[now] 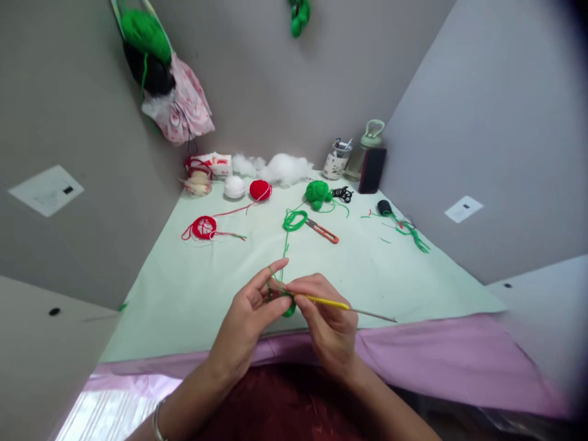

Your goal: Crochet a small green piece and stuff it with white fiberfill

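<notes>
My left hand [250,309] pinches a small green crochet piece [288,308] between thumb and fingers, near the table's front edge. Green yarn [283,254] runs over its raised index finger and back across the table. In my right hand [328,318] is a crochet hook with a yellow grip [328,301], its metal rear end pointing right. The hook's tip meets the green piece, but the fingers hide the exact contact. Beyond the hands lie a loose loop of green yarn [294,220] and orange-handled thread snips [324,231].
A green yarn ball [316,192] and black scissors [343,194] lie farther back. Red yarn [204,227], a red ball [260,190], a white ball [234,187] and stuffing [285,169] are left and behind. A phone [372,171] leans on a bottle [361,160] beside a pen cup [337,162].
</notes>
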`<state>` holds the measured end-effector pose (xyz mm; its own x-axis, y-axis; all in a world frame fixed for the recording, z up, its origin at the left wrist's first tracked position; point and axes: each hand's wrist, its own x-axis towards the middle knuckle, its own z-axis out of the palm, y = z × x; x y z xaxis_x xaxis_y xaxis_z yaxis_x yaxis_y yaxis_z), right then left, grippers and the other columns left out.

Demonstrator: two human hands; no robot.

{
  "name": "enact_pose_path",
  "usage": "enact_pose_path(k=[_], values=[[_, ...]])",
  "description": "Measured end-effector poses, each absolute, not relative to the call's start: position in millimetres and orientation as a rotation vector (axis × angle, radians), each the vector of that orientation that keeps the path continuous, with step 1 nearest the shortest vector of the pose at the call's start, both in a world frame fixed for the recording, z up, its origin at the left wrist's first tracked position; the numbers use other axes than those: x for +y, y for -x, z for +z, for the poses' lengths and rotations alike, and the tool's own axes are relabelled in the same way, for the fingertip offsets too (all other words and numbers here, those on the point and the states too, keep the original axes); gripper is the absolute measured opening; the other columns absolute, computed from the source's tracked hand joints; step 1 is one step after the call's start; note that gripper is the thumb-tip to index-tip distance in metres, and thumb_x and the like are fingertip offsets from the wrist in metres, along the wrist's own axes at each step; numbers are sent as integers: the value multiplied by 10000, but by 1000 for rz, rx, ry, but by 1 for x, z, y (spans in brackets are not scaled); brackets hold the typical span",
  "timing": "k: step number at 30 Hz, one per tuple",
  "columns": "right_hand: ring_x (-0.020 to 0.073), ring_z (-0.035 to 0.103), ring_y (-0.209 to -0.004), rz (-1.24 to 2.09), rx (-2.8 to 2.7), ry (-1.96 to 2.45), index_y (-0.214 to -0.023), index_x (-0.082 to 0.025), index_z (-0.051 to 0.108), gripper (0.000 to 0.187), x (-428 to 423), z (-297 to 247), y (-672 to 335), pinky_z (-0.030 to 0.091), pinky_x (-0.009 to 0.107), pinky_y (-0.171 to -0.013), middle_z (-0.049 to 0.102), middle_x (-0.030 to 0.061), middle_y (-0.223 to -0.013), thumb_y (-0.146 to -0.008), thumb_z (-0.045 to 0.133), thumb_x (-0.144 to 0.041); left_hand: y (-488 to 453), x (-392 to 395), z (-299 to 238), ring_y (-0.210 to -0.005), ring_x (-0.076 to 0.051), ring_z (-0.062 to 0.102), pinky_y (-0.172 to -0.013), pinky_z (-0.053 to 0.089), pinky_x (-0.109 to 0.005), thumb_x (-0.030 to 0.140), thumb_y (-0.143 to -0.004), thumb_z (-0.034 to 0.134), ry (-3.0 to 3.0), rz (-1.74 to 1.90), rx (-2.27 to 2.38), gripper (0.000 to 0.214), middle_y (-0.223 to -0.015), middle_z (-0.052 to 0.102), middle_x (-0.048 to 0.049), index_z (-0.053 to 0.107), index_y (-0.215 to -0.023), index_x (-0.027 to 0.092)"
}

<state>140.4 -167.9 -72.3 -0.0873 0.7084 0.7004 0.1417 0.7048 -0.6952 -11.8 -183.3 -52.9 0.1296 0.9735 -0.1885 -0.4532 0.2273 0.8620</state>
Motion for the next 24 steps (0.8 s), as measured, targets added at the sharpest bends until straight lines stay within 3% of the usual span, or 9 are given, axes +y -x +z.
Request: enact_pose_path(k=[5,8,14,16,19,24], values=[[194,783,-923,44,-1855,617,-1256,-195,757,299,-167,-72,-144,679,275,-754,777,121,-1054,-1019,592,-116,8,-183,-52,-1047,-199,679,-977,513,-288,344,-815,917,-760,1284,989,716,-1054,732,-27,660,-1481,287],[213,792,-911,-86,-1876,600,-1263,-165,746,287,-167,-72,-147,691,293,-766,787,133,-1007,-1024,588,-158,1,-182,-48,-908,-170,666,-900,521,-275,386,-802,925,-630,1280,973,669,-973,724,-14,706,-1429,305],[245,800,-950,-151,-1838,612,-1347,-201,727,394,-169,-71,-155,709,364,-807,809,129,-1025,-992,602,-84,-5,-184,-40,-877,-147,634,-898,499,-267,341,-781,936,-581,1243,871,593,-958,682,-1,771,-1350,318],[254,804,-958,-70,-1812,597,-1375,-253,721,429,-169,-71,-156,712,376,-804,814,115,-1040,-987,627,-95,-3,-184,-41,-881,-164,635,-921,501,-290,366,-810,904,-538,1137,773,523,-954,697,-23,798,-1316,290],[192,787,-824,187,-1720,605,-1348,-313,728,401,-168,-67,-157,682,288,-665,800,82,-1031,-1018,610,-119,3,-180,-43,-863,-174,629,-897,504,-301,351,-815,885,-487,1045,670,462,-984,726,-57,829,-1259,236],[171,748,-783,638,-1471,600,-1110,-257,803,223,-165,-54,-162,637,291,-704,785,40,-871,-1027,625,-153,14,-175,-38,-792,-142,601,-815,486,-272,248,-773,904,-515,1095,649,472,-827,657,-21,828,-1232,169]])
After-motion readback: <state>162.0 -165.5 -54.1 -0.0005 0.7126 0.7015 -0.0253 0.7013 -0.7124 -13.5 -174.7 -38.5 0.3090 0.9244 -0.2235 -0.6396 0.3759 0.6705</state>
